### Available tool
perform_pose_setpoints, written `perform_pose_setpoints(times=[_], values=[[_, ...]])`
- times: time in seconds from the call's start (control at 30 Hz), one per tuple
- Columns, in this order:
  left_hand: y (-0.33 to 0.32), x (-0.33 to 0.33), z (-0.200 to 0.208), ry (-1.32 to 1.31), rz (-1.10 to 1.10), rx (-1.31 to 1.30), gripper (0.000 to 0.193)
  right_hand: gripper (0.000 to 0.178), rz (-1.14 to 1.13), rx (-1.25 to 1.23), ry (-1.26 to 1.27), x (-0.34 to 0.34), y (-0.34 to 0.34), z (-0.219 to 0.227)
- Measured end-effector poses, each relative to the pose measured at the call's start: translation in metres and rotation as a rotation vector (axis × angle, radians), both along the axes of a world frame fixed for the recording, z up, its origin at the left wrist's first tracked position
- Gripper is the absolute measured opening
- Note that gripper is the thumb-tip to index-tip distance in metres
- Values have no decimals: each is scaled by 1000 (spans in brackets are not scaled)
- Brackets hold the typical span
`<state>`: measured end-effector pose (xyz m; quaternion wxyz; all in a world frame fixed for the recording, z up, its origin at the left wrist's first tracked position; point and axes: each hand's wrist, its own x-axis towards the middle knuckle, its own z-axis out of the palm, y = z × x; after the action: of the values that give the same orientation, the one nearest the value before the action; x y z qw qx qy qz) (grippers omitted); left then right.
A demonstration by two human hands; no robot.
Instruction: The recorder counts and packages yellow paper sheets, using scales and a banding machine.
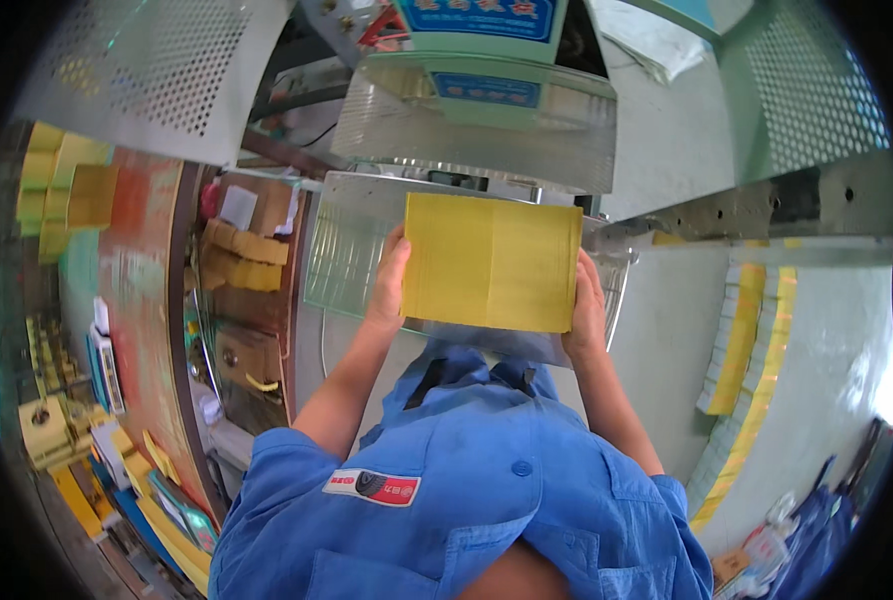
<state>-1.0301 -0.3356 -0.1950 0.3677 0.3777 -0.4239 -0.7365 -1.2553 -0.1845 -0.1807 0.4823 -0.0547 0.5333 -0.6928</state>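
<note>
Between my two hands is a yellow rectangular stack (491, 262) that looks like paper or card, with a faint line down its middle. My left hand (390, 282) grips its left edge, and my right hand (587, 308) grips the right edge. Most of the fingers are hidden behind or beneath it. Held up in front of me, the stack covers part of a machine's shiny metal table (351, 235). I cannot tell whether it touches that table.
Beyond the table stands a machine with a clear ridged guard (476, 120). Perforated panels flank it, one at the left (161, 75) and another at the right (816, 95). A worn wooden bench (146, 300) is on my left. Long yellow-edged stacks (751, 360) lie to the right.
</note>
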Motion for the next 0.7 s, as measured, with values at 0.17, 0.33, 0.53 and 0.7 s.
perform_pose_setpoints(times=[0.17,0.33,0.53,0.7], values=[[8,-7,9,94,13,101,43,39,21,-9,8,-5,4,-3],[7,-3,1,107,0,129,44,40,51,3,63,-7,4,-1],[2,-3,4,159,-111,214,48,49,-7,-79,78,6,1,-6],[-32,-26,11,199,-120,266,50,52,-78,-146,115,-14,-24,1]])
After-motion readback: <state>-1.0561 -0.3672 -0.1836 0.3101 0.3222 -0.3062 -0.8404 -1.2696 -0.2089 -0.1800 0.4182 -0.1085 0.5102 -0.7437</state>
